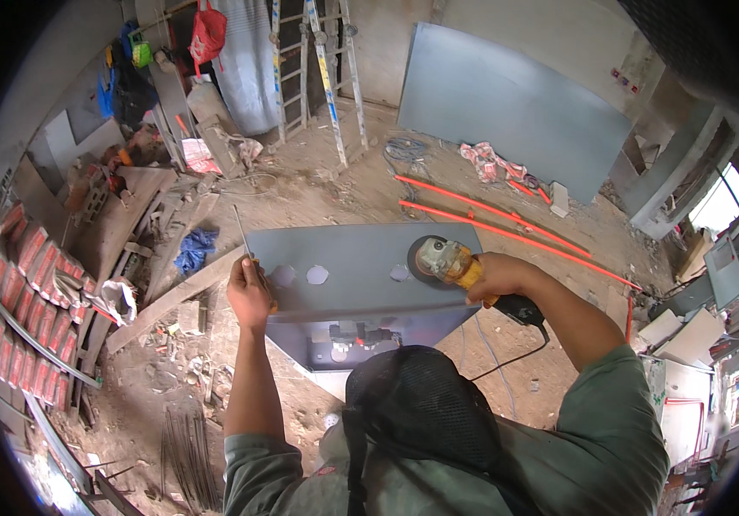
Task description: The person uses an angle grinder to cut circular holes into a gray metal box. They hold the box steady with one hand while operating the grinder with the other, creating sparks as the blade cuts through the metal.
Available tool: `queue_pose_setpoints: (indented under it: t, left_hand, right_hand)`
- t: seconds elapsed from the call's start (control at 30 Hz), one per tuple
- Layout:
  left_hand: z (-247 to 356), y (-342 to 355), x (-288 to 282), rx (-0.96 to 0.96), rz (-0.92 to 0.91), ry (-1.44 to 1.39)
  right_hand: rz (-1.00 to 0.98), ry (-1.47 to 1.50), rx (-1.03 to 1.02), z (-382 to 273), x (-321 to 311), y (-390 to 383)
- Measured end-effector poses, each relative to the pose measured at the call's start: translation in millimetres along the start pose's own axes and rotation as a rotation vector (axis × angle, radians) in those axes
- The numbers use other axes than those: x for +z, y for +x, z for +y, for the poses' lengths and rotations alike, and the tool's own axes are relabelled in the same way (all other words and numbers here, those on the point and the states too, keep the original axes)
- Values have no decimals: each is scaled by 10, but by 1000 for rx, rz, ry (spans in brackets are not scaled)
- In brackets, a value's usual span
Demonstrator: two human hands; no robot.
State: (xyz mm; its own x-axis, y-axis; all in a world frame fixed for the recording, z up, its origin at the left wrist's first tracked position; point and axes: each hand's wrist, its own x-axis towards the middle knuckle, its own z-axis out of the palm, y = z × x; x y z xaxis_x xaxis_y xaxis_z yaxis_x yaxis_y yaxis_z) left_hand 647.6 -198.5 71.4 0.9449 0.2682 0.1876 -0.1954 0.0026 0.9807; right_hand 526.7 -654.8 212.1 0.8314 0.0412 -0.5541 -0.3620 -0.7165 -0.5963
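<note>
A grey metal box [352, 249] stands in front of me, with several round holes in its top face. My right hand [502, 277] is wrapped around the body of a yellow and black angle grinder [457, 263]. The grinder's dark round disc is over the right part of the top, close to the rightmost hole; whether it touches cannot be made out. At the box's left edge my left hand [250, 294] is closed around the yellow handle of a screwdriver [242, 230], its thin shaft pointing up and away. Inside the box's open near side lies a dark and red power tool [361, 334], partly hidden.
Orange pipes [507, 225] lie on the dirt floor beyond the box, right. A stepladder [335, 95] and a large grey panel [507, 103] stand at the back. Planks [176, 297] and stacked red-and-white packs [38, 318] are left. The grinder's black cord [524, 351] trails right.
</note>
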Motion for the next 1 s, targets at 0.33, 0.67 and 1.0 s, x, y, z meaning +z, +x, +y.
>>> queue_pose_setpoints:
  t: [0.33,0.67,1.0]
  left_hand:
    - [94,-65,58,34,63,58]
    - [80,-34,-6,60,21,86]
    - [74,-14,6,106,10,136]
  right_hand:
    - [32,101,118,-87,164,-90]
    - [57,46,205,-498,396,-168]
    - [51,136,206,-447,482,-200]
